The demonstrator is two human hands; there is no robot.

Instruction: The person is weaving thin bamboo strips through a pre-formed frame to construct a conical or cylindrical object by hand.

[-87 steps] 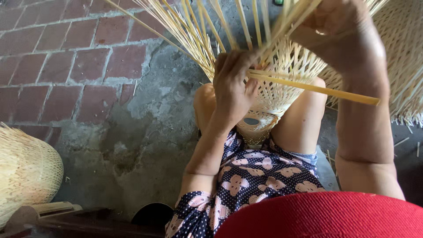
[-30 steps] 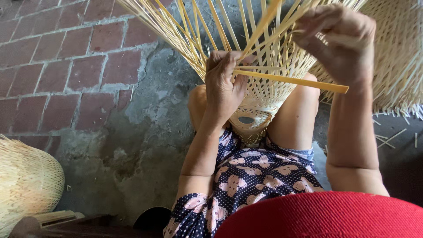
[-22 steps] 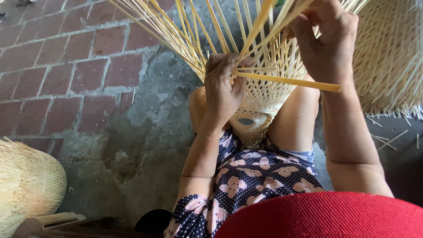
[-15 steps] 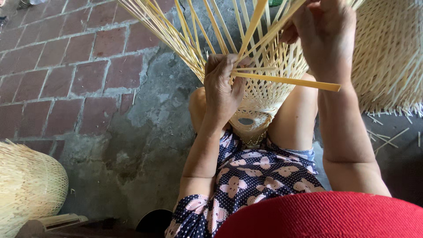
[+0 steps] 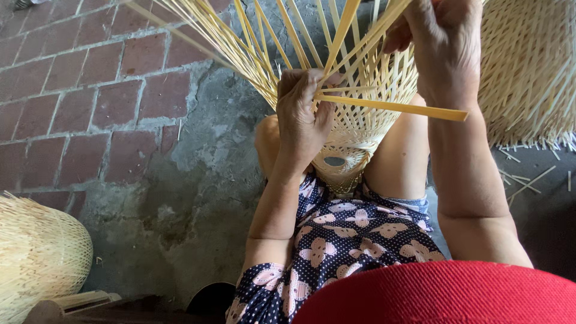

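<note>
Between the seated person's knees, half-woven bamboo basket (image 5: 354,135), left hand (image 5: 303,117) closed on its crossing strips, right hand (image 5: 444,51) pinching upright strips above a flat horizontal strip (image 5: 396,108), finished basket (image 5: 528,72) at right, another basket (image 5: 39,255) at lower left on brick floor (image 5: 90,90).

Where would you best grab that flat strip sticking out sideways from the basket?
Probably the strip's free right stretch, pinching its flat faces from above. That end juts clear of the basket; its other end is tucked into the weave under the left hand, amid crowded upright slats.
</note>
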